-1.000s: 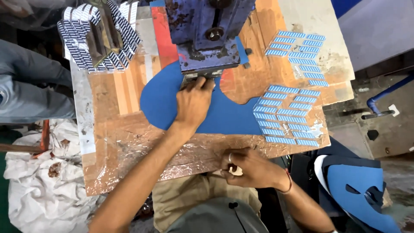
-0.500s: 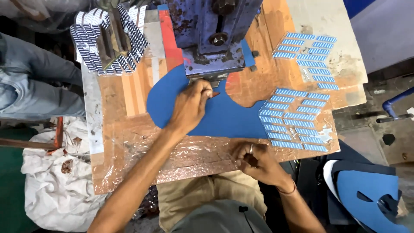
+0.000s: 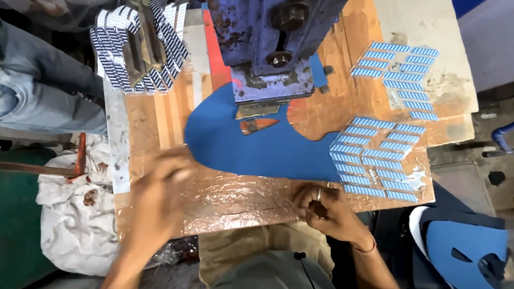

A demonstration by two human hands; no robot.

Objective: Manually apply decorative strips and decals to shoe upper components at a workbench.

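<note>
**A:** Head view, looking straight down. Blue press machine (image 3: 273, 48) stands at the far edge of the worktable (image 3: 235, 200), near the middle. Surface is brown board under shiny clear tape.

**B:** And the workpiece?

**A:** Blue cut sheet (image 3: 251, 147), curved outline, lies flat on the tabletop's centre, its far part tucked under the press head. A small orange-brown tag (image 3: 257, 125) sits on it just in front of the press foot.

**B:** Left hand?

**A:** Left hand (image 3: 160, 198) is over the near left part of the tabletop, beside the sheet's rounded left end. Heavy motion blur. Appears apart from the sheet, but I cannot tell whether the fingers are spread or curled, nor whether it holds anything.

**B:** Right hand?

**A:** Right hand (image 3: 324, 211) at the near edge, right of centre, just short of the sheet's near border. Fingers curled inward into a loose fist, ring on one finger. Something small may be pinched inside; too hidden to name.

**B:** Surroundings?

**A:** Rows of small blue-and-white striped labels (image 3: 377, 158) laid out towards the near right corner, touching the sheet's right end. A second group of the same labels (image 3: 401, 69) towards the far right corner. At the far left corner, a metal fixture (image 3: 142, 45) ringed with fanned label strips. Off the table's left edge, crumpled white cloth (image 3: 75, 219). Off the right, another blue shaped piece (image 3: 466, 251).
</note>
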